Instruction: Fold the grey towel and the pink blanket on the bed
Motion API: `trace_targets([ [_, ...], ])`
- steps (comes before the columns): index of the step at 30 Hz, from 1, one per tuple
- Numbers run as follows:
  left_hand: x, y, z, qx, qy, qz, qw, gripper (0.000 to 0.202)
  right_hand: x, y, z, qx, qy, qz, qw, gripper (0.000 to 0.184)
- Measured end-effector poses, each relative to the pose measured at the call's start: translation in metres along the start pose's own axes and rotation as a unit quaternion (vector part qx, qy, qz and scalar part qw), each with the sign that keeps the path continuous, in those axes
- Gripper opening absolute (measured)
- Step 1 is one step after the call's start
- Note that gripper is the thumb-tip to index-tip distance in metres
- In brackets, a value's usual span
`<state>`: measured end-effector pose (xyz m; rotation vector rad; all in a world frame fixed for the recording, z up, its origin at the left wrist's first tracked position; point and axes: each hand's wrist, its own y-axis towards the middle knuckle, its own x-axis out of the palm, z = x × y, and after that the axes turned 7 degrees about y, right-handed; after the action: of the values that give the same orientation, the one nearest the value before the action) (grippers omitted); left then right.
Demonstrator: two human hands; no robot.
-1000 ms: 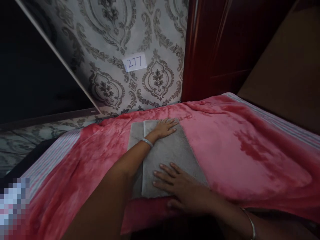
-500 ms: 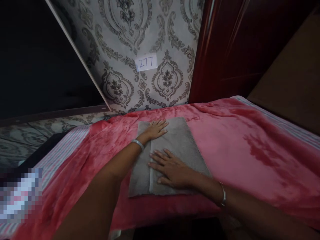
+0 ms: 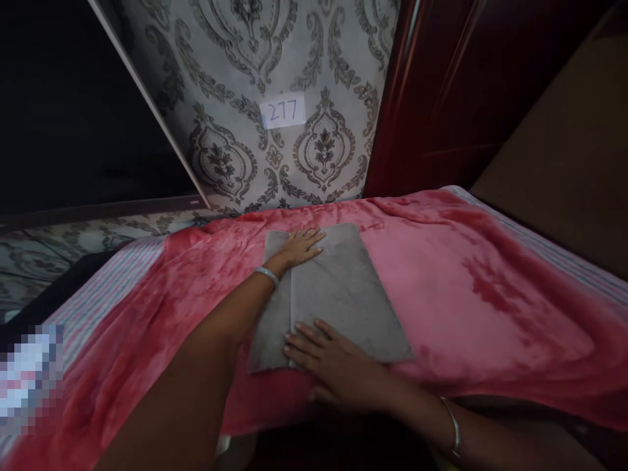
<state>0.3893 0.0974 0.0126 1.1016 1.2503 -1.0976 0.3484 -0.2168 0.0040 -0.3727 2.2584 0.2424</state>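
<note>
A grey, soft-looking folded cloth [image 3: 343, 281] lies flat on a pink and red blanket [image 3: 432, 275]. Down its left part runs a pale edge or seam. My left hand [image 3: 301, 247] rests flat on the far end of the cloth, fingers spread across that seam. At the near edge, my right hand [image 3: 338, 366] is stretched out over the cloth, its fingertips by the seam and its palm past the edge. Neither hand grips anything.
Behind the blanket stands a patterned wall with a paper marked 277 [image 3: 283, 110]. A dark screen [image 3: 88, 118] is at the left, a dark red wooden panel [image 3: 441, 98] at the right. Striped fabric [image 3: 112, 281] shows along the blanket's left side.
My right hand has slid toward me, from the middle of the cloth to its near edge. My left hand stays on the far end. The view has shifted slightly.
</note>
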Motion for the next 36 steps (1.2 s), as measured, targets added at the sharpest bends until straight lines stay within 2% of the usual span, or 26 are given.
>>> trace_targets([
  [3, -0.012, -0.003, 0.012, -0.020, 0.034, -0.003, 0.999, 0.065, 0.003, -0.010, -0.015, -0.003, 0.024, 0.003, 1.000, 0.077],
  [6, -0.028, -0.013, 0.028, -0.056, 0.070, 0.001, 0.996, 0.063, -0.003, -0.026, -0.026, -0.007, 0.051, 0.018, 0.999, 0.076],
  [8, -0.036, -0.029, 0.042, -0.046, 0.075, 0.009, 0.996, 0.061, -0.010, -0.039, -0.022, 0.013, 0.024, 0.070, 0.997, 0.071],
  [10, -0.040, -0.055, 0.056, 0.004, 0.066, 0.016, 0.998, 0.060, -0.017, -0.049, -0.009, 0.050, -0.047, 0.139, 0.988, 0.064],
  [13, -0.033, -0.104, 0.080, 0.090, 0.052, 0.015, 0.995, 0.061, -0.018, -0.058, 0.018, 0.118, -0.161, 0.197, 0.960, 0.057],
  [16, -0.016, -0.146, 0.097, 0.119, 0.032, 0.003, 0.992, 0.063, -0.007, -0.061, 0.038, 0.156, -0.223, 0.200, 0.941, 0.055],
  [19, -0.001, -0.165, 0.105, 0.104, 0.017, 0.011, 0.994, 0.061, 0.005, -0.060, 0.044, 0.159, -0.252, 0.206, 0.932, 0.056],
  [22, 0.003, -0.165, 0.106, 0.098, 0.015, 0.024, 0.995, 0.059, 0.010, -0.060, 0.043, 0.156, -0.263, 0.219, 0.927, 0.055],
  [26, -0.003, -0.167, 0.109, 0.079, 0.013, 0.025, 0.996, 0.055, 0.014, -0.070, 0.041, 0.144, -0.247, 0.236, 0.929, 0.053],
  [29, -0.004, -0.181, 0.118, 0.055, 0.010, 0.043, 0.998, 0.050, 0.017, -0.085, 0.045, 0.138, -0.205, 0.277, 0.929, 0.050],
  [33, -0.003, -0.208, 0.130, 0.058, -0.002, 0.061, 0.996, 0.044, 0.015, -0.107, 0.058, 0.182, -0.099, 0.401, 0.892, 0.056],
  [36, -0.005, -0.230, 0.130, 0.067, -0.016, 0.068, 0.995, 0.043, 0.007, -0.116, 0.065, 0.215, -0.010, 0.455, 0.864, 0.060],
])
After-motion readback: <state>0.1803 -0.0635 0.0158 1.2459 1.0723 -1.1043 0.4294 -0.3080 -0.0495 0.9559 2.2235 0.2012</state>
